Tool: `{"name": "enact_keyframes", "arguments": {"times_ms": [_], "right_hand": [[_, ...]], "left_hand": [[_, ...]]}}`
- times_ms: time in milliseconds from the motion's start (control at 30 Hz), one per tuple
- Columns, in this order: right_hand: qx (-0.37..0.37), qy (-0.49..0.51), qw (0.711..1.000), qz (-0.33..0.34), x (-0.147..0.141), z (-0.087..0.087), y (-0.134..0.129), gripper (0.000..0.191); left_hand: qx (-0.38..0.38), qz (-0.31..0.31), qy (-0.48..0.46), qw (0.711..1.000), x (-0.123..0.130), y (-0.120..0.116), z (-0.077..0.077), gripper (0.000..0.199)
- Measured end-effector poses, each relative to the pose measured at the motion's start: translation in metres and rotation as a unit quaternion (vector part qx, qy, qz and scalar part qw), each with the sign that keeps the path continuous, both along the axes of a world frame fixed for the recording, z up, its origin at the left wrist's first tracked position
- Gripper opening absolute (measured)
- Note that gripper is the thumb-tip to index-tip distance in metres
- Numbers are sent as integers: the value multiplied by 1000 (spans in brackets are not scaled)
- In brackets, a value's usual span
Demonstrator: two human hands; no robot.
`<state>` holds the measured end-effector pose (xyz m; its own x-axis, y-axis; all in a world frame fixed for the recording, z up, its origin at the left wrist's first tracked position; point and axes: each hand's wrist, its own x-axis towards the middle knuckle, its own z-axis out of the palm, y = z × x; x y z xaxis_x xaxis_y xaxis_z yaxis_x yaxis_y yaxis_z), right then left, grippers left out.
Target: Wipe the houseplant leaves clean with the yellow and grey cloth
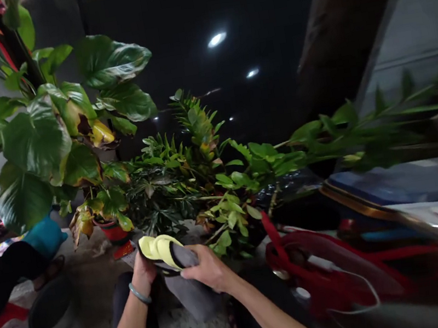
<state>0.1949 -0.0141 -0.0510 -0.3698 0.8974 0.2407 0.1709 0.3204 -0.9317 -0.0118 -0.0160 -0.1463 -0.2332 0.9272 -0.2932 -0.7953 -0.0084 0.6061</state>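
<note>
A slipper (165, 250) with puffy yellow straps and a dark grey sole is held between both hands at the lower middle. My left hand (143, 273), with a pale bangle (140, 294) at its wrist, is closed round the slipper's left end. On the other end, my right hand (208, 268) grips the grey sole, its thumb on the near side. Below the hands a grey cloth-like thing (194, 295) hangs or lies between the knees; its exact form is blurred.
Leafy plants (203, 172) stand ahead, one in a red pot (114, 230). At left, a person (5, 259) sits near a dark basin (50, 307). A red bag (322, 264) with a white cable is at right, beside a blue-topped piece (406, 190).
</note>
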Motion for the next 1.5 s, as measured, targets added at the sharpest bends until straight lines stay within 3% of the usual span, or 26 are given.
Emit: {"name": "enact_keyframes", "arguments": {"times_ms": [67,167,233,300,400,467,533,633,733,867,933,1000,1100,1200,1300,1400,1433,1500], "right_hand": [[-16,41,999,-1,7,16,10,22],[2,152,981,-123,14,45,34,29],[22,192,963,-188,11,50,46,33],[14,194,963,-185,5,40,52,31],[-59,114,987,-92,-1,13,47,21],[-99,99,988,-59,1,8,42,19],[-89,159,980,-82,6,19,38,21],[-5,250,958,-139,7,46,38,31],[22,249,958,-141,-3,48,41,31],[-124,171,975,-68,-13,16,42,25],[-175,179,966,-63,-6,12,39,24],[-146,226,957,-109,5,23,34,26],[-24,276,940,-198,16,50,30,31],[34,276,938,-206,6,52,33,36],[-71,228,962,-133,-13,25,38,37],[-220,226,941,-123,-17,7,38,36],[-219,241,934,-149,-13,7,37,35],[-139,264,930,-216,-4,15,38,36]], "left_hand": [[-9,-12,9,1000,-4,-3,3,17],[-4,-50,16,999,-6,-9,12,23],[-2,-61,24,998,-3,-8,19,25],[-5,-58,36,998,2,-3,24,25],[-38,-14,50,998,6,9,29,20],[-67,34,53,996,4,15,29,14],[-93,70,52,992,-1,20,30,13],[-120,96,51,987,-7,28,37,18],[-99,111,71,986,-9,42,54,17],[-37,136,100,985,-11,67,79,16],[-30,138,98,985,-13,76,85,14],[-32,132,95,986,-12,77,83,10],[-45,127,94,986,-7,70,71,8],[-67,126,100,985,1,59,55,5],[-64,135,107,983,5,52,47,11],[-46,130,112,984,0,45,46,22],[-49,129,112,984,-3,43,47,24],[-62,134,104,983,-7,37,48,22]]}}
